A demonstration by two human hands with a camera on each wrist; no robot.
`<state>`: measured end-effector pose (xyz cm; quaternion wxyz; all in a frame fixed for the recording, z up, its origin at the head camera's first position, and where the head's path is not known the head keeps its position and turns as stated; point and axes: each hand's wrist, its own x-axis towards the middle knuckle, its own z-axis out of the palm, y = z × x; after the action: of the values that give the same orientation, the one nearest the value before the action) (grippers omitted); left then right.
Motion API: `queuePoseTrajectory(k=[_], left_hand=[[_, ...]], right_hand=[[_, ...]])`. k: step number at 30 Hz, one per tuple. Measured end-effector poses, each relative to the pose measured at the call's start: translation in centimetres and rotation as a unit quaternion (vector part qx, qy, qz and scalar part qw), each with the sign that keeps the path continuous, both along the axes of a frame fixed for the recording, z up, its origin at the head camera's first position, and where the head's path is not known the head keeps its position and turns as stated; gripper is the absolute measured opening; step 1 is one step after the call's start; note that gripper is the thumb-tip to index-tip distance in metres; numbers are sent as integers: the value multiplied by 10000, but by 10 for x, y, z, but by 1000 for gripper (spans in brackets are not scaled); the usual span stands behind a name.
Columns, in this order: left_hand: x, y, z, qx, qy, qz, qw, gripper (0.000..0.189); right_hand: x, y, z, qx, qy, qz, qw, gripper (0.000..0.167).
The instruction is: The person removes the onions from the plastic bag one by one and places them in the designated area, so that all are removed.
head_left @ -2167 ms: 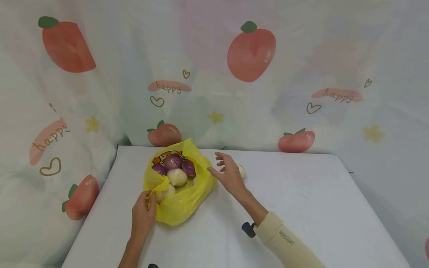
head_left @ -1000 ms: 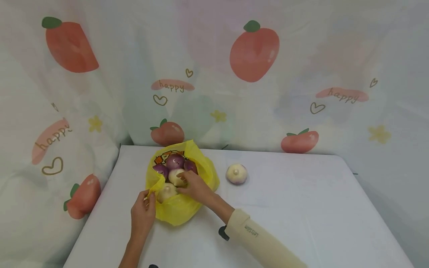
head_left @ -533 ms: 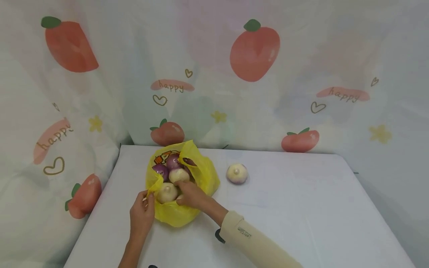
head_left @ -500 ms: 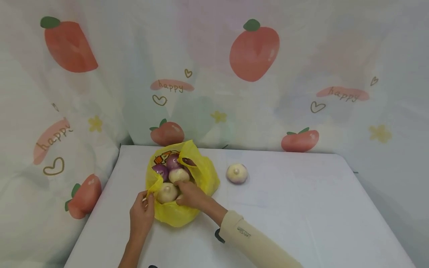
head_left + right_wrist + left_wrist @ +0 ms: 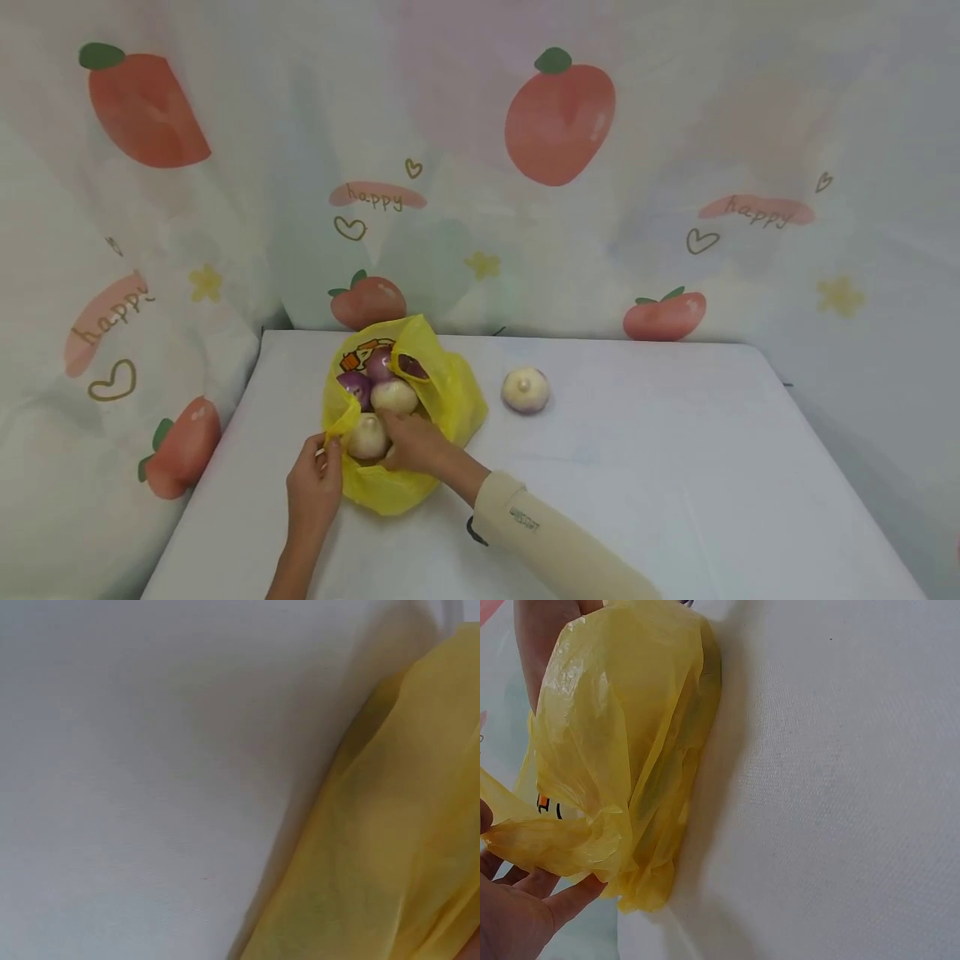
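A yellow plastic bag lies on the left part of the table with its mouth facing up. Inside it are several turnips, including a white one at the front, a white one behind it and purple ones. My left hand pinches the bag's left rim; bunched film sits between thumb and fingers in the left wrist view. My right hand reaches into the bag, thumb and forefinger against the right side of the front turnip. Its other fingers are hidden, and whether it grips anything is unclear.
One white-and-purple turnip sits on the white table to the right of the bag. Behind and to the left, a fruit-printed cloth hangs down to the table's edges.
My right hand has moved left from beside the bag, past the lone turnip, into its mouth, then lower toward the front turnips. The bag's right rim has folded inward. My left hand keeps its hold.
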<state>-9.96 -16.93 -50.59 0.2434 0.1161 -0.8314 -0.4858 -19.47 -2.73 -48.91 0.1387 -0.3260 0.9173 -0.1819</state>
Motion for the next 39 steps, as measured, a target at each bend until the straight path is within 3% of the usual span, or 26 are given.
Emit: queuePoseTrajectory(k=[6,16,32,39], left_hand=[[4,0,0,59,24,-28,10000,26],[2,3,1,58,87,-41,9999,24],[3,4,5,19,131,15,9999,25],[5,1,3,-5,238,175,9996,23]], right_hand=[[5,-9,-1,411,72,-192,9989,75],[11,-14,1,748,526,-415,9949,74],[12,-15,-5,266,1315,-762,9880,67],[14,-6,4,-259,924,-736,9927,64]])
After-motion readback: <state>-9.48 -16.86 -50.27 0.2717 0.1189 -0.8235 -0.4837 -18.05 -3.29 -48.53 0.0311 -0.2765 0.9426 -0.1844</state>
